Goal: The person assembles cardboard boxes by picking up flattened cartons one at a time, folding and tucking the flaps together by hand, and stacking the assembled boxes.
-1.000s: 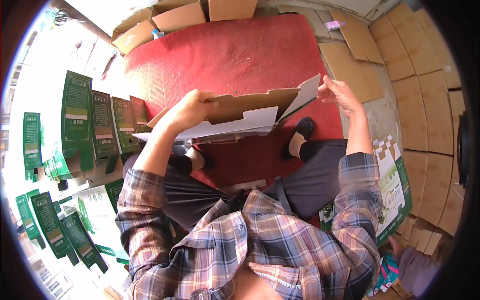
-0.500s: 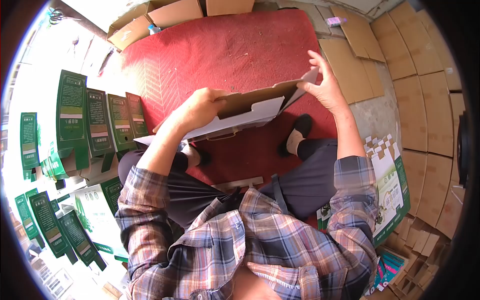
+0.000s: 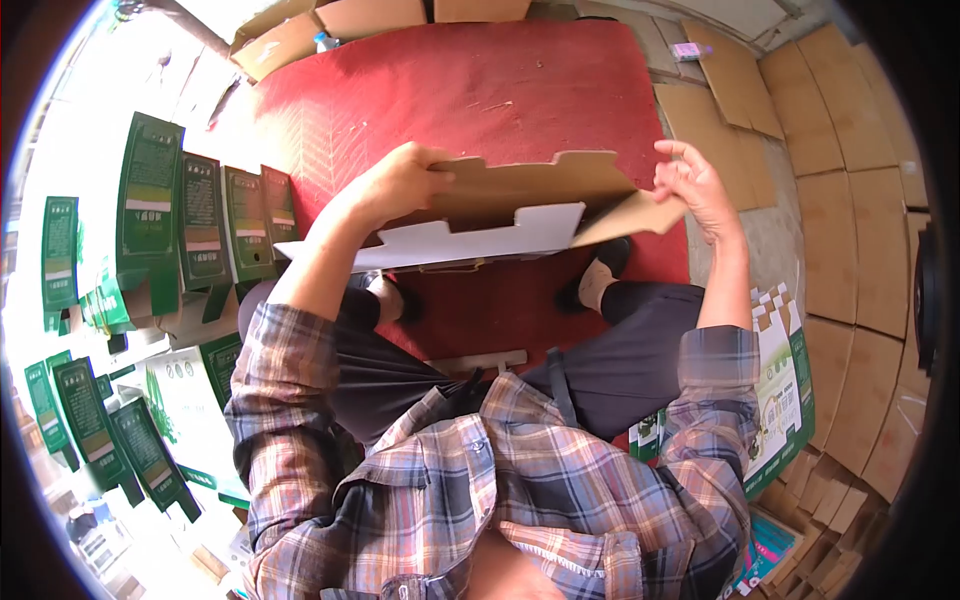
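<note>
A cardboard box (image 3: 480,240), brown inside with pale outer panels, is held above my lap with its notched flaps standing up. My left hand (image 3: 398,188) is closed on its far wall near the left end, fingers over the edge. At the right end a brown side flap (image 3: 628,220) leans outward. My right hand (image 3: 704,192) is just beyond the tip of this flap, fingers partly curled and apart. It seems to brush the flap's edge without gripping it. A carrying handle shows under the box's near side.
Green printed cartons (image 3: 152,205) stand in rows on the left. Another white-and-green carton (image 3: 785,390) is at my right. Stacked brown boxes (image 3: 830,230) line the right side. Red carpet (image 3: 450,90) covers the floor, with flat cardboard (image 3: 710,140) beside it and a small bottle (image 3: 688,51).
The right side flap has swung outward and down, its brown face now showing. My right hand has let go of it and moved slightly right. The left hand keeps its hold.
</note>
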`<state>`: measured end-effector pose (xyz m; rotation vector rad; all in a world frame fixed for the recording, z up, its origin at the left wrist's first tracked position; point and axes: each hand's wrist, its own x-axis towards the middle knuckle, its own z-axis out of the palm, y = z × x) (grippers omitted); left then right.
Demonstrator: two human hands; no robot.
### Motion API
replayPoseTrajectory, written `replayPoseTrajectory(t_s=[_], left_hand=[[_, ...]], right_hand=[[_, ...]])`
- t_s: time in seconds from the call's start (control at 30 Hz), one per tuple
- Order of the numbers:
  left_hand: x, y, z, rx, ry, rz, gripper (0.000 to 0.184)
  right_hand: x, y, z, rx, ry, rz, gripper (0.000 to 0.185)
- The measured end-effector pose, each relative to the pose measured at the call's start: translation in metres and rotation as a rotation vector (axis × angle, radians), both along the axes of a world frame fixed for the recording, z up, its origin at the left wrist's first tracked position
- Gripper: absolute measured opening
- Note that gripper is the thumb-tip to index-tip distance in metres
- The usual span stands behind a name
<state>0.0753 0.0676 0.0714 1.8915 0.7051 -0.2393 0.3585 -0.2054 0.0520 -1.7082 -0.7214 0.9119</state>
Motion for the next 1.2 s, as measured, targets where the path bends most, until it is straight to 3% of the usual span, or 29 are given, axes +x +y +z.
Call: replayPoseTrajectory(t_s=[0.17,0.27,0.3,0.33,0.4,0.47,0.53,0.6,0.67,0.7,0.8,0.87,0.93,0.97,1.0,1.07,1.1,1.13,1.2], left_hand=[[0.007,-0.009,-0.002,0.043,-0.008,-0.044,0.030],[0.004,-0.010,-0.001,0.074,-0.050,-0.060,0.030],[0.001,-0.012,0.001,0.113,-0.078,-0.084,0.030],[-0.003,-0.013,0.003,0.148,-0.107,-0.113,0.030],[-0.020,-0.006,0.010,0.127,-0.151,-0.126,0.032],[-0.046,0.007,0.016,0.068,-0.207,-0.005,0.036],[-0.076,0.019,0.039,0.390,-0.114,0.165,0.039],[-0.119,0.043,0.034,0.445,-0.258,0.363,0.048],[-0.147,0.045,0.038,0.498,-0.270,0.288,0.064],[-0.166,0.057,0.016,0.293,-0.174,0.280,0.081],[-0.158,0.048,0.014,-0.096,0.165,0.130,0.092],[-0.151,0.047,0.014,-0.153,0.149,0.117,0.084],[-0.138,0.040,0.017,0.035,0.084,-0.116,0.072],[-0.133,0.031,0.018,0.119,-0.012,-0.090,0.057],[-0.127,0.024,0.023,0.116,-0.020,-0.102,0.057],[-0.110,0.014,0.025,0.407,0.103,0.038,0.048],[-0.108,0.015,0.011,0.616,0.104,0.109,0.040],[-0.111,0.019,0.005,0.625,0.040,0.150,0.034],[-0.119,0.032,0.002,0.376,0.132,0.234,0.027]], right_hand=[[0.004,0.010,0.026,-0.377,0.099,0.274,0.051],[-0.003,0.020,0.020,-0.504,-0.175,0.397,0.043],[-0.017,0.023,0.020,-0.433,-0.286,0.363,0.032],[-0.018,0.027,0.015,-0.428,-0.283,0.376,0.032],[-0.019,0.034,0.004,-0.351,-0.543,0.456,0.025],[-0.028,0.036,0.010,-0.368,-0.599,0.412,0.036],[-0.027,0.039,0.008,-0.421,-0.624,0.443,0.035],[-0.031,0.040,0.009,-0.438,-0.656,0.448,0.039],[-0.036,0.041,0.016,-0.526,-0.535,0.362,0.038],[-0.036,0.042,0.018,-0.524,-0.536,0.364,0.038],[-0.037,0.044,0.020,-0.545,-0.569,0.391,0.039],[-0.037,0.046,0.019,-0.552,-0.603,0.375,0.038],[-0.035,0.042,0.015,-0.533,-0.604,0.339,0.033],[-0.035,0.039,0.013,-0.510,-0.603,0.312,0.029],[-0.035,0.039,0.009,-0.519,-0.606,0.300,0.029],[-0.033,0.028,0.007,-0.270,-0.312,0.004,0.024],[-0.031,0.021,0.011,-0.299,-0.325,-0.011,0.034],[-0.036,0.015,0.013,-0.306,-0.331,-0.028,0.034],[-0.059,0.004,0.009,0.105,-0.170,-0.370,0.054]])
